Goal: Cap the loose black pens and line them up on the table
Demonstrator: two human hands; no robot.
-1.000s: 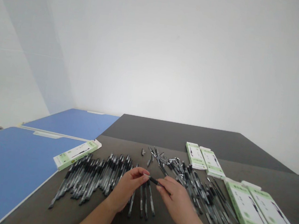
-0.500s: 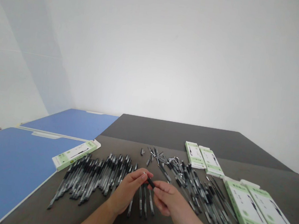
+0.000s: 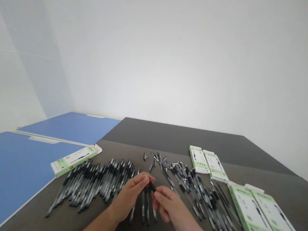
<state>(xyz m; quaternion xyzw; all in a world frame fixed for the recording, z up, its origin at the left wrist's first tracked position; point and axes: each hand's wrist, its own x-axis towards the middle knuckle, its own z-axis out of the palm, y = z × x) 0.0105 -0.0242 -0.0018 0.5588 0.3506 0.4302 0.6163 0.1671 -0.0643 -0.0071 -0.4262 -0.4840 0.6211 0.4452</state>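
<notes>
Between my two hands is a pen (image 3: 152, 186), its black grip section showing and the rest hidden by my fingers. My left hand (image 3: 132, 192) pinches its upper left end, and the fingers of my right hand (image 3: 168, 203) close on its lower right end. Under and just beyond my hands lie a few pens (image 3: 144, 207) side by side on the dark table. To the left is a wide row of assembled-looking pens (image 3: 93, 184). On the right spreads a looser heap of pens and pen parts (image 3: 203, 195).
A green and white pen box (image 3: 75, 160) lies at the left, over the row's far end. Two smaller-looking boxes (image 3: 216, 165) lie at the back right, two more (image 3: 259, 220) at the near right. Small black pieces (image 3: 145, 156) lie mid-table. Blue panels (image 3: 19, 174) adjoin the left side.
Both hands stay together on the pen, with only slight finger movement. The whole view has shifted a little, so things on the table appear slightly further left.
</notes>
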